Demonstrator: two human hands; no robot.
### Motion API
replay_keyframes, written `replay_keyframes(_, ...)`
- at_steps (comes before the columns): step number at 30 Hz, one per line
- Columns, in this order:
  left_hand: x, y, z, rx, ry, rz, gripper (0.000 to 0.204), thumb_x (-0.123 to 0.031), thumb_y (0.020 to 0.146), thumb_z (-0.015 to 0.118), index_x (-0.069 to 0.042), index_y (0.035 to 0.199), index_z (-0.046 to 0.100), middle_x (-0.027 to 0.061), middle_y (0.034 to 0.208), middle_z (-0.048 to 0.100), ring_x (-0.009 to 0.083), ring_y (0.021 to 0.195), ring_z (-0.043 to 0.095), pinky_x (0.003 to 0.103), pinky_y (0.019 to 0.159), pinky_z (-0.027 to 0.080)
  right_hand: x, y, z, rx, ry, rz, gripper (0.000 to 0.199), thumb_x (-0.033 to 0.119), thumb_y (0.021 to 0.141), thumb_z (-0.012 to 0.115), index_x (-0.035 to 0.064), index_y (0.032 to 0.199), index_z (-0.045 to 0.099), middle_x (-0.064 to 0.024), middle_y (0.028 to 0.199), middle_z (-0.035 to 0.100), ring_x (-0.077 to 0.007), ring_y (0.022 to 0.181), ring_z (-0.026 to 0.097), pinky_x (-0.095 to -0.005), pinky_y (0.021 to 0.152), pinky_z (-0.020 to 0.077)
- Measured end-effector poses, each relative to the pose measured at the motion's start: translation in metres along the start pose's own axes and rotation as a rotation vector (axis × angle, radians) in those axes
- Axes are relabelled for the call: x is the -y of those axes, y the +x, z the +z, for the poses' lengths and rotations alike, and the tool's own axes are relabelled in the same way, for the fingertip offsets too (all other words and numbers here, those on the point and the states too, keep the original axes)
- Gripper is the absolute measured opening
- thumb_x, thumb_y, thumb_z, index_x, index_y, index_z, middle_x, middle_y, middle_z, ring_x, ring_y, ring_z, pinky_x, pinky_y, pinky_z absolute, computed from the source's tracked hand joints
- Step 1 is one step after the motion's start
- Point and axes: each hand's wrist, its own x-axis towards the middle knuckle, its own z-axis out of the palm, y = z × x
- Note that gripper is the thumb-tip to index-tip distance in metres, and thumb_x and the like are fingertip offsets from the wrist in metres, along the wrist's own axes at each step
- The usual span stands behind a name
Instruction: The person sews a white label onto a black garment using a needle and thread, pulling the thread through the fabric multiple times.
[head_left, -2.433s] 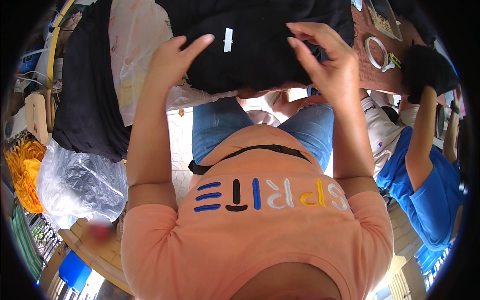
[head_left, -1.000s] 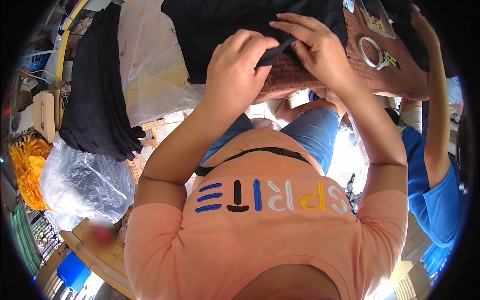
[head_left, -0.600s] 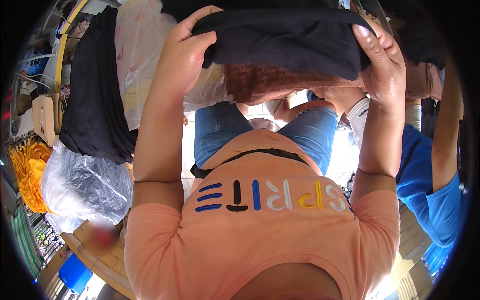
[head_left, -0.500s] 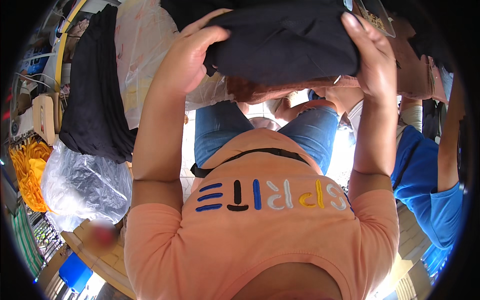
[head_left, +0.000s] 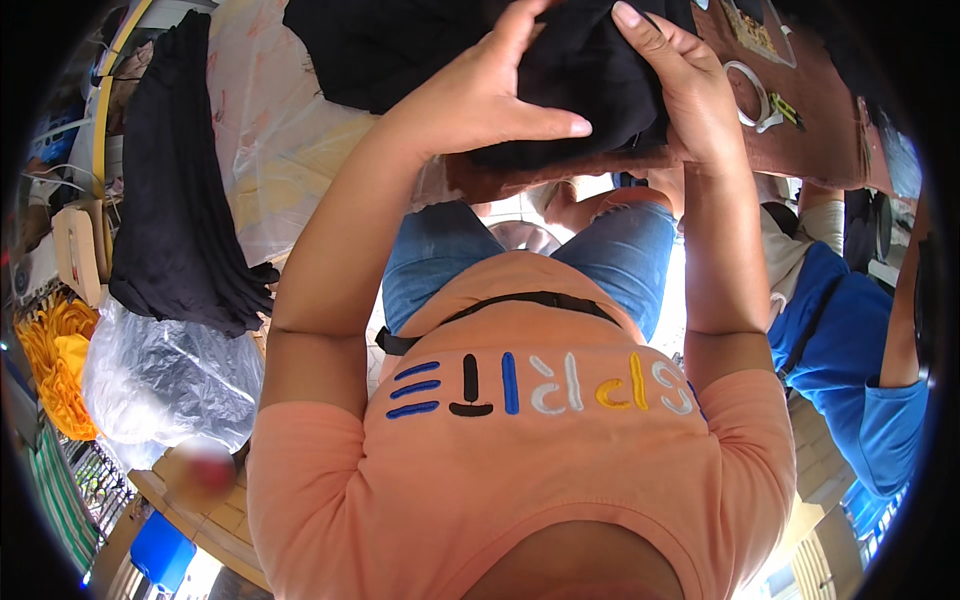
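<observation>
A piece of black cloth (head_left: 590,75) is bunched in front of me at the top of the view. My left hand (head_left: 500,95) lies against its near left side, thumb stretched out and fingers apart, the fingertips partly cut off by the upper edge. On the cloth's right side my right hand (head_left: 690,90) grips it, thumb on top and the other fingers bent at its edge. More black cloth (head_left: 350,50) spreads to the left of my hands, over a clear plastic sheet (head_left: 260,130).
Right of my hands, a white ring (head_left: 748,92) and a small yellow-green tool (head_left: 790,112) lie on a brown-covered surface (head_left: 825,120). Dark fabric (head_left: 170,190) hangs at the left, above a clear plastic bag (head_left: 170,370). A person in blue (head_left: 850,350) is close on my right.
The black cloth has been lowered from its raised, stretched position and is bunched. My left hand has shifted right and opened; my right hand has moved slightly left. The white ring and tool are uncovered.
</observation>
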Motion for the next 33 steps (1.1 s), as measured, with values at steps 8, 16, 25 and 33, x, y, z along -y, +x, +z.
replay_keyframes(8, -0.017, -0.026, 0.007, -0.126, -0.145, 0.093, 0.044, -0.005, 0.086, 0.059, -0.002, 0.129, 0.051, 0.0110, 0.128, 0.056, 0.0192, 0.118, 0.052, 0.030, 0.099, 0.040, 0.019, -0.009, 0.001, -0.104, 0.205, -0.063, 0.029, 0.025, 0.094, 0.056, -0.0020, 0.099, 0.064, -0.0108, 0.092, 0.068, -0.0159, 0.075, 0.065, -0.0252, 0.071, 0.0520)
replay_keyframes(16, -0.027, -0.024, -0.019, 0.026, 0.034, -0.114, 0.031, -0.003, 0.088, 0.054, -0.003, 0.118, 0.062, 0.0068, 0.119, 0.062, 0.0156, 0.114, 0.055, 0.027, 0.100, 0.038, -0.021, 0.013, -0.025, -0.165, -0.366, -0.052, 0.022, 0.023, 0.094, 0.057, 0.0023, 0.091, 0.064, -0.0049, 0.082, 0.067, -0.0144, 0.074, 0.063, -0.0274, 0.066, 0.0491)
replay_keyframes(25, 0.007, -0.027, -0.012, -0.065, 0.085, -0.364, 0.030, -0.008, 0.086, 0.061, -0.006, 0.116, 0.064, 0.0042, 0.114, 0.065, 0.0135, 0.109, 0.056, 0.027, 0.098, 0.039, -0.051, -0.032, 0.007, -0.122, -0.908, -0.566, 0.023, 0.021, 0.074, 0.076, 0.0054, 0.088, 0.067, -0.0070, 0.081, 0.064, -0.0197, 0.067, 0.064, -0.0297, 0.060, 0.0516)
replay_keyframes(33, 0.022, -0.028, -0.022, -0.078, 0.169, -0.382, 0.032, -0.010, 0.079, 0.068, -0.011, 0.111, 0.067, 0.0034, 0.111, 0.065, 0.0147, 0.110, 0.056, 0.031, 0.099, 0.038, -0.085, -0.025, 0.005, -0.034, -0.729, -0.231, 0.016, 0.017, 0.081, 0.072, 0.0044, 0.089, 0.067, -0.0005, 0.076, 0.063, -0.0098, 0.068, 0.058, -0.0241, 0.062, 0.0465)
